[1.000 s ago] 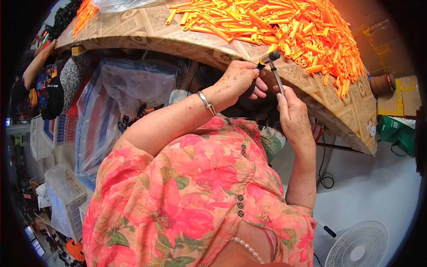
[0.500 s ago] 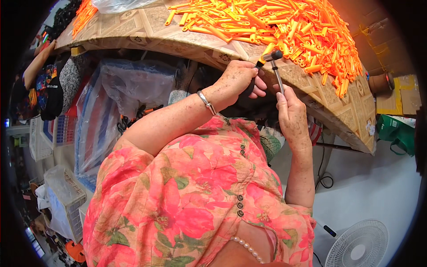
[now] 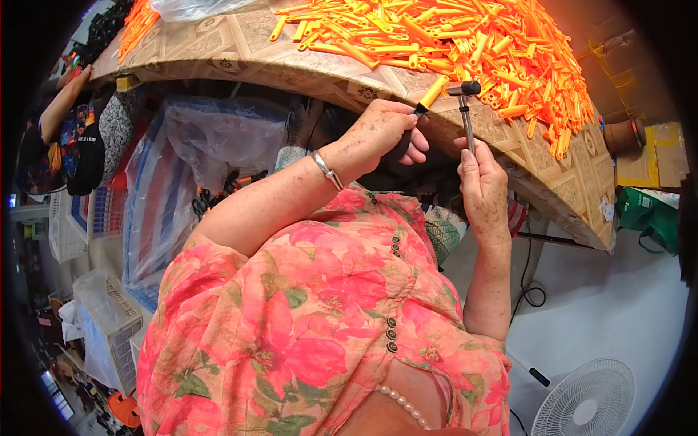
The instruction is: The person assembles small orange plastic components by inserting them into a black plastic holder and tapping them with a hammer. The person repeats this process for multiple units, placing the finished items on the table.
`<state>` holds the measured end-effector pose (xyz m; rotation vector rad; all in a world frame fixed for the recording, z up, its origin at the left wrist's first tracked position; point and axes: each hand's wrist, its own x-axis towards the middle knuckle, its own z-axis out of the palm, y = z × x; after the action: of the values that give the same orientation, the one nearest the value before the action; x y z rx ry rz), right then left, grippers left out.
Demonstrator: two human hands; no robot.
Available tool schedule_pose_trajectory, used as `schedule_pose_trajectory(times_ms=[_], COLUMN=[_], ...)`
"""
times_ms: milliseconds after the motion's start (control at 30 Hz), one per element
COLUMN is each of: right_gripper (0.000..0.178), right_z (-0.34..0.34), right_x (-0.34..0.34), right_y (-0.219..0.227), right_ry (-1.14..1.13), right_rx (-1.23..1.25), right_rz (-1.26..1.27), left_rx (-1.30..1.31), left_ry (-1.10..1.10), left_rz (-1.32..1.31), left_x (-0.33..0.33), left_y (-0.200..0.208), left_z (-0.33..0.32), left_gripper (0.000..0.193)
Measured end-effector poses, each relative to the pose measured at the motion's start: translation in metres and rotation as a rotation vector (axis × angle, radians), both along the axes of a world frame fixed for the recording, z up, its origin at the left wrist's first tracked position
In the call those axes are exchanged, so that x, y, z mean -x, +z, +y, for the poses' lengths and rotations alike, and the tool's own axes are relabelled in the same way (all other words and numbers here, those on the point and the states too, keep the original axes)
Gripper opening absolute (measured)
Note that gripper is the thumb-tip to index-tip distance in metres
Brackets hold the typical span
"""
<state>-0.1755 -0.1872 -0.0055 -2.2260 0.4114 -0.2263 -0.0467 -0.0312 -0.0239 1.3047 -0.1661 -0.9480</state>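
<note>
Patterned tabletop (image 3: 233,47) is faced by both hands. Just off its near edge, a black piece (image 3: 419,110) with a yellow-orange sleeve (image 3: 434,92) is gripped in the left hand (image 3: 385,136); a small hammer (image 3: 467,118) is held by its metal shaft in the right hand (image 3: 483,182), its head beside the sleeve. Any tap is probably best given squarely, with the piece braced firmly. The sleeve looks slim and smooth, tilted up rightward. Beyond, an orange heap (image 3: 502,54) is spread toward the tabletop's right end.

Left hand (image 3: 387,131) holds an orange piece (image 3: 434,93), seemingly by a black end (image 3: 419,110); right hand (image 3: 483,182), a hammer (image 3: 467,121).
</note>
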Motion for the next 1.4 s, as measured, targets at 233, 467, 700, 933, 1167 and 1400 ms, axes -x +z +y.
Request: schedule_pose_trajectory(times_ms=[233, 467, 700, 933, 1167, 1400], right_gripper=[0.022, 0.024, 0.02, 0.018, 0.053, 0.058], right_z=[0.002, 0.007, -0.003, -0.121, -0.262, -0.28], right_x=[-0.008, -0.013, -0.01, 0.036, 0.059, 0.045], right_y=[-0.007, -0.004, -0.006, -0.02, -0.054, -0.062], right_ry=[0.104, 0.083, 0.069, -0.489, -0.711, -0.648], right_rx=[0.287, 0.23, -0.031, -0.376, -0.014, 0.403], right_rz=[-0.176, -0.163, -0.168, -0.57, -0.49, -0.261], left_rx=[-0.012, -0.009, 0.015, 0.097, -0.052, -0.183], left_ry=[0.025, -0.019, -0.135, 0.284, 1.422, 0.663], left_rz=[0.05, 0.017, -0.026, 0.065, 0.22, -0.713], left_x=[-0.003, -0.006, 0.0, -0.009, -0.033, -0.033], left_y=[0.008, 0.006, 0.006, -0.035, -0.102, -0.002], left_z=[0.005, 0.009, 0.044, 0.208, 0.382, 0.176], left_gripper=[0.027, 0.026, 0.031, 0.036, 0.044, 0.034])
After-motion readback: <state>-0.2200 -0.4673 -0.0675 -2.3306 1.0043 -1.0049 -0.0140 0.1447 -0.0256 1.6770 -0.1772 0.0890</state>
